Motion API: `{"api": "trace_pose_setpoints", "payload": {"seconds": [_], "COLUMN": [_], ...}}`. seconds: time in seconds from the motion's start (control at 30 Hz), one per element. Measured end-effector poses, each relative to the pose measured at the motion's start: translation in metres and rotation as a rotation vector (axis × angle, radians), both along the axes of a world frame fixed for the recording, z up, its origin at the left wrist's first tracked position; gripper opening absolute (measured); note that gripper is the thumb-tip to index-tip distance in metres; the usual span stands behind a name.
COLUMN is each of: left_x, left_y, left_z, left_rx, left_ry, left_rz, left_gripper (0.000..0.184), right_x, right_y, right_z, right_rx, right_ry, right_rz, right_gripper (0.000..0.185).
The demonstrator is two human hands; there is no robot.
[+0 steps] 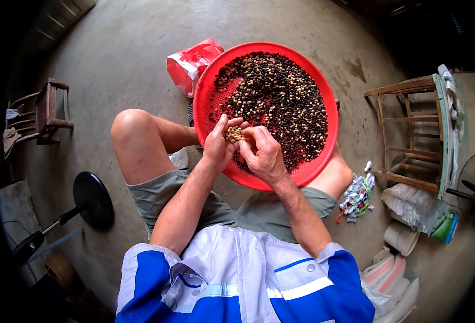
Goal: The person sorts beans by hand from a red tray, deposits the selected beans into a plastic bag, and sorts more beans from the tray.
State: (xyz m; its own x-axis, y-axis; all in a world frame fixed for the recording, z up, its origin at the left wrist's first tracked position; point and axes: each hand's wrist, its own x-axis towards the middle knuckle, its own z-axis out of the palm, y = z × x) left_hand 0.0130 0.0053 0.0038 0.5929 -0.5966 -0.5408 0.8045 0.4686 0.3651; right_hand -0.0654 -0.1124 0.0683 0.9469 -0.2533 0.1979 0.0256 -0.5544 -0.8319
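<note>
View: head camera.
Pale beans: a small heap in the hollow of the left palm [233, 134], above the near left part of the red tray [331, 110].
Left hand [217, 145]: palm up and cupped round the heap, fingers curled and close together, thumb raised on the outer side.
Right hand [266, 157]: back turned up, thumb and forefinger bent in toward the left palm. Whether the tips meet, or pinch a bean, I cannot tell.
Heap and right fingertips: the heap lies just to the left of them, the tips at its edge; touching or slightly apart is hard to say.
Long axis: none clear, as the beans look roundish and the heap is a loose clump.
Mixed beans [297, 102]: dark and pale together, spread over the tray beyond the hands and to their right; the right hand is nearer to most of them.
Red mesh: shows through mainly at the tray's left side and near edge.
Red and white bag [193, 63]: on the floor, beside the tray's far left rim.
Hidden: the right palm and the beans under that hand; part of the heap may be behind the fingers.
Hard to make out: single beans in the heap, and whether either wrist touches the rim.
</note>
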Motion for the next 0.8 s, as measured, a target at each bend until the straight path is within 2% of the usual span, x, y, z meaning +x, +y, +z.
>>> {"api": "trace_pose_setpoints", "payload": {"seconds": [0.07, 0.13, 0.17, 0.23, 0.37, 0.8], "left_x": [0.001, 0.003, 0.004, 0.007, 0.012, 0.017], "left_y": [0.003, 0.003, 0.002, 0.001, 0.004, 0.006], "left_z": [-0.001, 0.000, 0.004, 0.013, 0.013, 0.007], "left_rx": [-0.070, -0.028, -0.009, 0.015, 0.025, 0.056], "left_ry": [0.010, 0.018, 0.022, 0.014, -0.029, -0.054], "left_rz": [-0.011, 0.020, 0.036, 0.082, 0.136, 0.146], "left_gripper": [0.051, 0.050, 0.049, 0.047, 0.046, 0.050], "right_x": [0.005, 0.009, 0.010, 0.006, 0.000, 0.006], "right_y": [-0.001, -0.008, -0.011, -0.029, -0.035, -0.023], "right_z": [0.002, -0.007, 0.001, -0.033, -0.065, -0.079], "right_rx": [0.033, 0.101, 0.023, -0.186, -0.340, -0.503], "right_ry": [-0.019, -0.008, -0.003, 0.060, 0.120, 0.388], "right_rz": [-0.027, -0.059, -0.110, -0.107, -0.055, 0.038], "right_gripper": [0.015, 0.015, 0.014, 0.011, 0.009, 0.011]}}
